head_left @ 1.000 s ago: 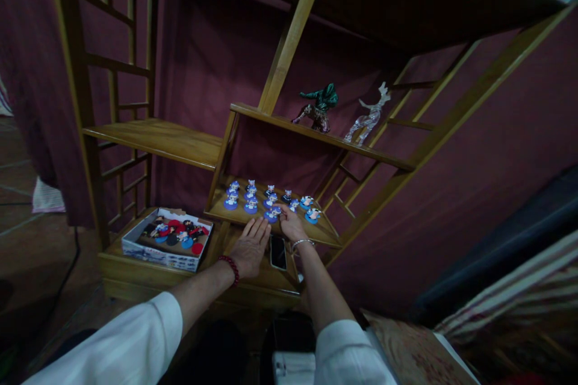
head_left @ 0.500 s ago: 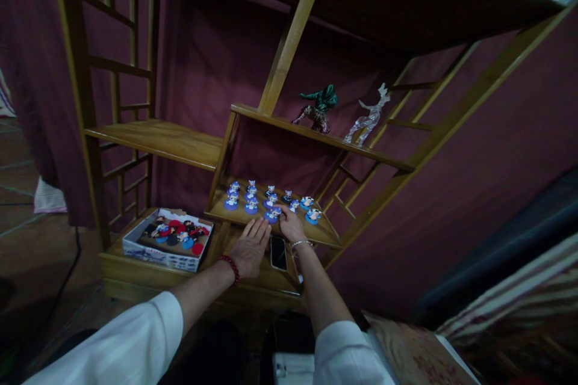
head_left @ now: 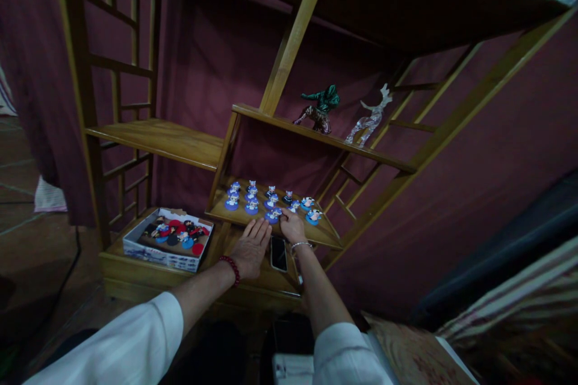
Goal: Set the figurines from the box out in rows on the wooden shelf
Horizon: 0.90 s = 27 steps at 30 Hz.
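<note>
Across most of the frame stands a wooden display shelf [head_left: 156, 139], with a cardboard box [head_left: 158, 256] at lower left and, below centre, the left hand [head_left: 249, 249], flat and released, the right hand [head_left: 293, 227], its grip impossible to tell, a smartphone [head_left: 279, 254], and, right by both hands, a purple-haired figurine [head_left: 273, 215].

Purple-and-white figurines [head_left: 251, 206], green-and-brown statuette [head_left: 327, 100], dark red bracelet [head_left: 235, 271], white sleeves [head_left: 135, 334], yellow-brown wooden shelf [head_left: 162, 137], maroon wall [head_left: 212, 66]
</note>
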### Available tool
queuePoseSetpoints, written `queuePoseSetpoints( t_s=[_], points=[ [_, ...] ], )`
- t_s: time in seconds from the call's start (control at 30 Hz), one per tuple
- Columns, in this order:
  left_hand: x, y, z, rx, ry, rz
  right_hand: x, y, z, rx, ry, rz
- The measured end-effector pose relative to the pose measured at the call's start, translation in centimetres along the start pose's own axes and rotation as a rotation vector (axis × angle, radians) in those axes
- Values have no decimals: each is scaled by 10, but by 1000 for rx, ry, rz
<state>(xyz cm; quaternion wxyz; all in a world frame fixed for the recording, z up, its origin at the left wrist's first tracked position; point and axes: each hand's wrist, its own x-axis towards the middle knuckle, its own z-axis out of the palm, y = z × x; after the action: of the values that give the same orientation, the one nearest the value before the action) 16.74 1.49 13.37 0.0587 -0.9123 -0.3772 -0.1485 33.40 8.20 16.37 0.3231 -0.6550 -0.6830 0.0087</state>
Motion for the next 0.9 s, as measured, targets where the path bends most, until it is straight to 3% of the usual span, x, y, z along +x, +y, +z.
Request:
queuePoseSetpoints(
  t_s=[0.2, 0.6, 0.9],
  points=[
    [1, 0, 2, 4, 8, 0, 2, 3, 3, 45, 30, -71],
    [2, -2, 2, -6, -25, 2, -6, 5, 0, 48, 82, 2],
    [0, -3, 0, -13, -14, 12, -12, 10, -8, 183, -85, -169]
  ],
)
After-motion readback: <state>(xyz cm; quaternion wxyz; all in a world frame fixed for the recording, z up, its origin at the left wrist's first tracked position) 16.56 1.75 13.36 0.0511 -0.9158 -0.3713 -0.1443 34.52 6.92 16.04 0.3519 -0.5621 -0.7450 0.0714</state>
